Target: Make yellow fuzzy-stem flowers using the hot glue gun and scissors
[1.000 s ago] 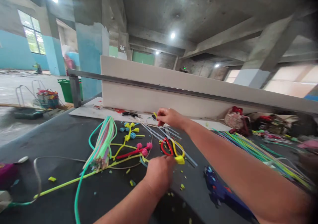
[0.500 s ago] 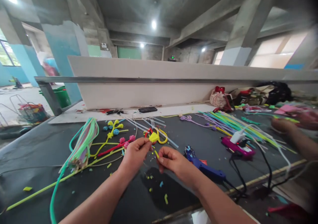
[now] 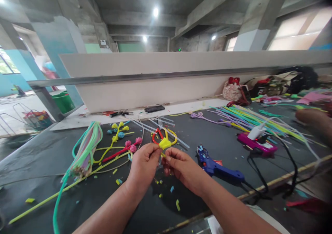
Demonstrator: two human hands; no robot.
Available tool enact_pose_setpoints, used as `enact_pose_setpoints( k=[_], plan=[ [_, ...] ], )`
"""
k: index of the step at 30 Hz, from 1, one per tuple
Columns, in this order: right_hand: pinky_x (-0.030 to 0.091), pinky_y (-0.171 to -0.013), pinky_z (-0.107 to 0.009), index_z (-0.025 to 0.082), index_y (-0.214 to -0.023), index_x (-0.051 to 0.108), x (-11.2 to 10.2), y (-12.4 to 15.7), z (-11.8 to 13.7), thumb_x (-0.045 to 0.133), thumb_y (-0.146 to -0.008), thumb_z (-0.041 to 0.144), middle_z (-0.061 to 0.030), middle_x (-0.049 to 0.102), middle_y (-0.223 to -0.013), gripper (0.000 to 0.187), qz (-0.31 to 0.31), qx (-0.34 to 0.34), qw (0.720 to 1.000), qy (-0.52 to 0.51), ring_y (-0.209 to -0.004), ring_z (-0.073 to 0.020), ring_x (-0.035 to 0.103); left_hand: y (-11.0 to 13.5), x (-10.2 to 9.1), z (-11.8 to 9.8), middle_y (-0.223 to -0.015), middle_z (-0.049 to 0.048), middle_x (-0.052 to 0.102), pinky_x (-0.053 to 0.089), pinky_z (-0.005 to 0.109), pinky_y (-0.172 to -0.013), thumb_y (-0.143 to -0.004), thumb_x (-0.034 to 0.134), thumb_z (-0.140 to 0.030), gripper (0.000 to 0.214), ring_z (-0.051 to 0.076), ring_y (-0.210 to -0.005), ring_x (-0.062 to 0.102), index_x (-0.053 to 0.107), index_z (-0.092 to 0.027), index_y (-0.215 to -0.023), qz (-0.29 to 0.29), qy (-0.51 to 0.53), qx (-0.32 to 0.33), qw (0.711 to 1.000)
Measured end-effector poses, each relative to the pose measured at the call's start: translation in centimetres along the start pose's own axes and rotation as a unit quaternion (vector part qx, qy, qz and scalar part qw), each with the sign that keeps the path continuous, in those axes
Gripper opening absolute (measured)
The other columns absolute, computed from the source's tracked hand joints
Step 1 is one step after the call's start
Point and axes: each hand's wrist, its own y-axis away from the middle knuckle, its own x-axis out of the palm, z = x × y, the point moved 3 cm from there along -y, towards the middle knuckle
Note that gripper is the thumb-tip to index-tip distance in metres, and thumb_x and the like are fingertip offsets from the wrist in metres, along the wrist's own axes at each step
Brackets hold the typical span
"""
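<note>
My left hand [image 3: 144, 166] and my right hand [image 3: 180, 166] are close together above the black table [image 3: 38, 165], both pinched on a small yellow piece [image 3: 164, 144] joined to red and yellow loops of tubing [image 3: 166, 136]. The fingers of both hands are closed on it. A bundle of pastel tubes [image 3: 86, 147] lies to the left. Stems with yellow, blue and pink buds [image 3: 121, 137] lie beside the bundle.
A blue glue gun [image 3: 219, 168] lies right of my hands, a pink one [image 3: 255, 144] farther right, with black cables. Long coloured tubes [image 3: 249, 121] spread at the right. A phone [image 3: 154, 108] rests by the white divider board [image 3: 155, 85]. Another person's arm [image 3: 315, 121] shows at the right edge.
My right hand came back from the far side of the table to meet my left hand. Both hands now pinch the yellow piece, which is lifted off the table. The view swung right.
</note>
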Motion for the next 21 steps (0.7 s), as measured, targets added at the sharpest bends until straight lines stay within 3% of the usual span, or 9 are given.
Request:
enact_pose_setpoints(
  k=[5, 9, 16, 21],
  plan=[
    [0.04, -0.055, -0.024, 0.017, -0.074, 0.058, 0.0, 0.0, 0.2, 0.078, -0.063, 0.039, 0.003, 0.057, -0.068, 0.032, -0.066, 0.001, 0.998, 0.003, -0.053, -0.0087, 0.051, 0.1, 0.0, -0.1, -0.059, -0.0026, 0.053, 0.037, 0.019, -0.054, -0.082, 0.05, -0.022, 0.019, 0.01, -0.055, 0.048, 0.059, -0.017, -0.067, -0.002, -0.021, 0.034, 0.999],
    [0.037, -0.05, -0.024, 0.017, -0.069, 0.058, -0.7, 0.0, 0.3, 0.072, -0.067, 0.041, 0.0026, 0.058, -0.064, 0.028, -0.131, -0.024, 0.991, 0.025, -0.048, -0.0081, 0.048, 0.3, 0.3, -0.2, -0.059, -0.0032, 0.053, 0.037, 0.019, -0.053, -0.081, 0.051, -0.021, 0.018, 0.009, -0.053, 0.048, 0.06, -0.017, -0.067, 0.01, -0.005, 0.021, 1.0],
    [0.039, -0.065, -0.025, 0.019, -0.074, 0.061, -2.5, 1.2, 1.8, 0.069, -0.07, 0.033, 0.003, 0.058, -0.069, 0.017, -0.238, -0.096, 0.963, 0.08, -0.062, -0.0108, 0.049, 0.2, 0.1, -0.3, -0.052, -0.005, 0.048, 0.035, 0.019, -0.052, -0.081, 0.051, -0.021, 0.02, 0.009, -0.051, 0.046, 0.056, -0.017, -0.062, 0.023, 0.017, -0.004, 1.0],
    [0.039, -0.066, -0.028, 0.019, -0.079, 0.063, -2.0, 1.5, 1.6, 0.066, -0.072, 0.035, 0.0004, 0.058, -0.074, 0.018, -0.22, -0.112, 0.942, 0.228, -0.07, -0.0151, 0.05, 0.2, 0.1, -0.2, -0.053, -0.0048, 0.049, 0.035, 0.019, -0.053, -0.082, 0.05, -0.021, 0.021, 0.009, -0.052, 0.046, 0.056, -0.017, -0.063, 0.025, 0.02, -0.005, 0.999]
  ],
)
